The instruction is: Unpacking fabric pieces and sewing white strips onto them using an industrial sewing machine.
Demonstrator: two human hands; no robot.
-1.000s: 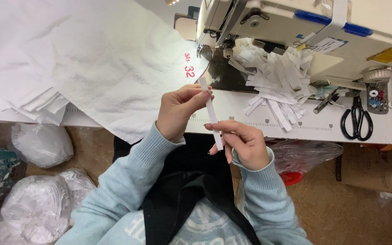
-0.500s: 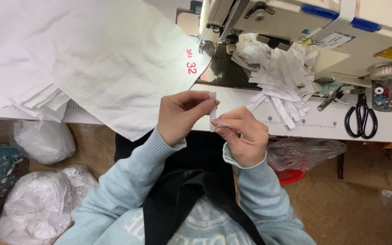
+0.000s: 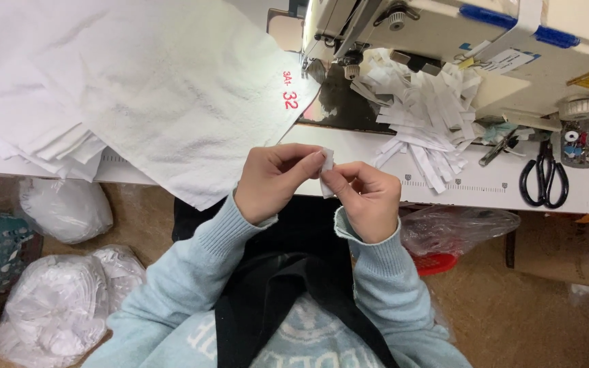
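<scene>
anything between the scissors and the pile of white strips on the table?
Head view: yes, a small metal clip-like tool lies between the black scissors and the pile of white strips, on the white table.

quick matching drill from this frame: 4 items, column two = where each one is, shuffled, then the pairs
Items:
1. small white strip
2. black scissors
3. pile of white strips
4. white cloth

Places:
A. on the table's right end
B. draped over the table's left side
C. pinched between left hand and right hand
D. heaped by the sewing machine

Pairs: 1-C, 2-A, 3-D, 4-B
</scene>
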